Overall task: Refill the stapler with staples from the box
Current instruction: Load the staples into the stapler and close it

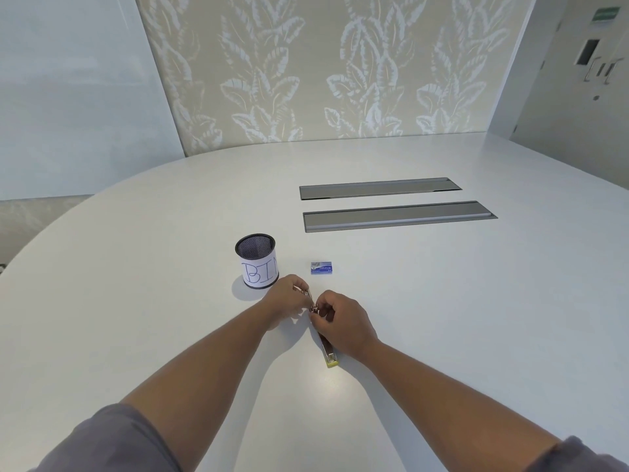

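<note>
A stapler (pixel 328 352) lies folded open on the white table (pixel 442 318), its yellow end nearest me. My left hand (pixel 286 301) grips the metal upper part at the far end. My right hand (pixel 343 321) rests over the middle of the stapler, its fingertips pinched at the metal joint; most of the stapler is hidden beneath both hands. A small blue staple box (pixel 321 267) lies shut on the table just beyond my hands, touching neither.
A black mesh cup (pixel 256 260) with a paper label reading "BIN" stands left of the box, close to my left hand. Two long grey cable flaps (pixel 398 216) are set into the table farther back. A leaf-patterned wall stands behind the table.
</note>
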The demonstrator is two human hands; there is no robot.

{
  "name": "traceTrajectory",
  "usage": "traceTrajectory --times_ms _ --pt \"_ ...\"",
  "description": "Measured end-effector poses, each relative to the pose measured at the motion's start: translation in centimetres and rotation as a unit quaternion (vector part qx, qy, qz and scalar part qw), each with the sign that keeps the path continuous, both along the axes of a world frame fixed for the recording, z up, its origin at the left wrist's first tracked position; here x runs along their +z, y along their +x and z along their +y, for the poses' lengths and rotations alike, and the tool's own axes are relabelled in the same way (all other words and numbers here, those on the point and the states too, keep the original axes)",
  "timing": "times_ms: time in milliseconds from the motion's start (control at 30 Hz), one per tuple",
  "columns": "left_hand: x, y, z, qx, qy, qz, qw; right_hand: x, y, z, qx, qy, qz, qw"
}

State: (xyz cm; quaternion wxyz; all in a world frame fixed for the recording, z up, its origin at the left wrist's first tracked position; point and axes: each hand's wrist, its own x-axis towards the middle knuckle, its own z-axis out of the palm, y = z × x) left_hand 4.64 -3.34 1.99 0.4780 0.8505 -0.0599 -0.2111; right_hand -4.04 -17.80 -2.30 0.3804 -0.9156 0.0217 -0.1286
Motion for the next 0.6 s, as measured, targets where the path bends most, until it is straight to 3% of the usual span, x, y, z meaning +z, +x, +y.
traceTrajectory --times_ms 600 --pt "-0.51 0.75 -0.19 0.078 -0.090 0.027 0.993 0.11 -0.25 0.25 0.037 -0.038 -0.033 0.998"
